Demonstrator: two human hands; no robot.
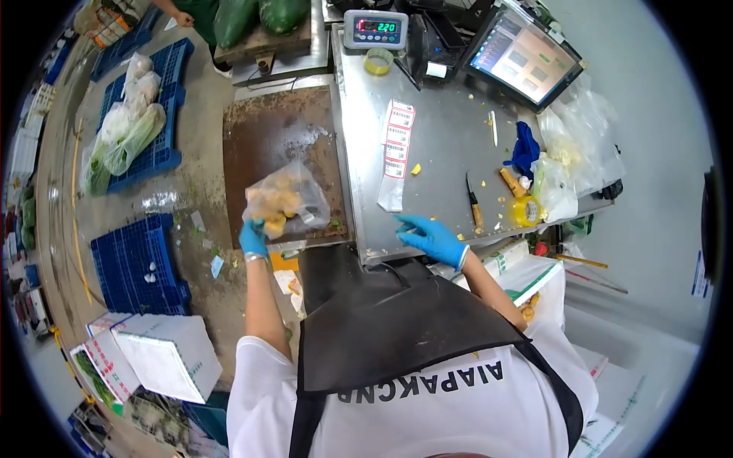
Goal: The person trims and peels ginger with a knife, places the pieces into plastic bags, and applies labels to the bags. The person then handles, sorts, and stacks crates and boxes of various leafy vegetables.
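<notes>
A clear plastic bag [309,210] of yellowish-brown chunks, perhaps pieces of root vegetable, rests on the brown, stained scale platform [263,137]. My left hand [253,238], in a blue glove, closes on the bag's lower left side. Also gloved in blue, my right hand [431,238] is over the near edge of the steel table [443,160], fingers apart and holding nothing. Beyond it lies a strip of printed labels [397,145]. A knife [475,204] is to its right, close to a roll of yellow tape [524,211]. The scale display [375,30] reads 2.20.
A monitor [525,55] stands at the back right. Plastic bags [569,141] and a blue cloth [524,149] crowd the table's right end. Blue pallets [137,263] and white foam boxes [172,355] are on the left floor. Another person's hand [184,19] shows at the top.
</notes>
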